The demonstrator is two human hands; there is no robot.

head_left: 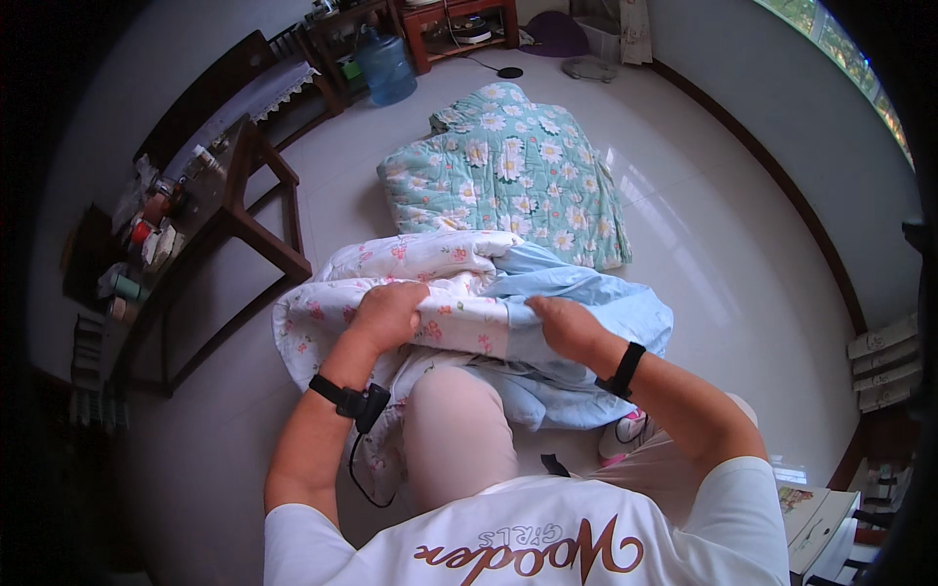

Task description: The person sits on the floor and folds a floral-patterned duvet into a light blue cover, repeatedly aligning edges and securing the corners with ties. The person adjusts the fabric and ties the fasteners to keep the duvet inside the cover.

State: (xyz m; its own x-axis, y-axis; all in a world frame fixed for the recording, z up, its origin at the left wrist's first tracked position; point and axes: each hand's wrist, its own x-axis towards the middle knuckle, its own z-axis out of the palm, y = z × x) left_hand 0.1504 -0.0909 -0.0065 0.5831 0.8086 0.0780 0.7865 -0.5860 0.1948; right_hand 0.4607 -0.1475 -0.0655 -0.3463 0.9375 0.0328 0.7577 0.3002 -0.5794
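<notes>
The fisheye head camera is looking down from close above and behind the left hand (391, 314) and right hand (571, 328), taking in the floor (728, 293) beyond them.

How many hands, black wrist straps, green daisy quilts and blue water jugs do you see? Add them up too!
Bare hands: 2
Black wrist straps: 2
Green daisy-print fabric quilt: 1
Round blue plastic water jug: 1
Total: 6

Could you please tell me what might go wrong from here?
The black cable hanging from the black left wristband might snag the white floral and pale blue bedding in the left hand. The white and pink shoe close by might tread on it. The bedding apparently touches the green daisy-patterned quilt, so tugging could rumple both.
</notes>
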